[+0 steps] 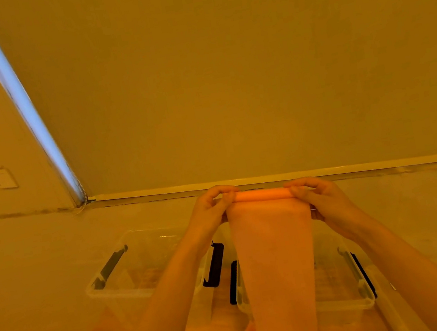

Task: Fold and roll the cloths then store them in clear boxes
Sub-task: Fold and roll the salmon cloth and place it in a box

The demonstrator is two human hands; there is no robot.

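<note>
Orange cast over the whole frame, true colours hard to judge. Cloth hangs down centre frame, bottom end cut off by the lower edge; it hides much of the right clear box. Left clear box at lower left, partly behind the forearm, contents hard to make out. Both arms reach up and forward. Left hand and right hand pinch the two ends of the rolled top edge, fingers curled round it, centre frame just below the wall ledge
</note>
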